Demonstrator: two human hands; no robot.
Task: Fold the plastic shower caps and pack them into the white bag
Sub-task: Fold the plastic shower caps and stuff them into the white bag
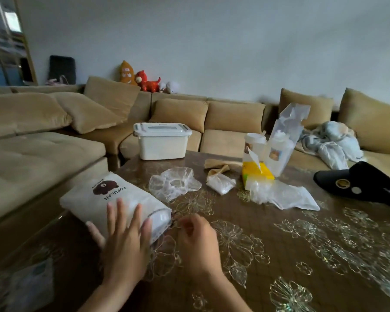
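Left hand [124,235] open, pressed flat on white bag [104,199]; right hand [196,239] pinches drawstring [177,218] at its mouth. Bag lies on bench [279,248], long axis far-left to near-right, mouth facing you. Unfolded shower cap [175,183] just beyond the mouth, nearer your right hand

This is a living room in a home. A big tan fabric corner sofa [43,154] with loose square cushions [110,95] surrounds a low brown table with flower pattern [302,244]; red and orange plush toys [148,81] sit on the sofa back.
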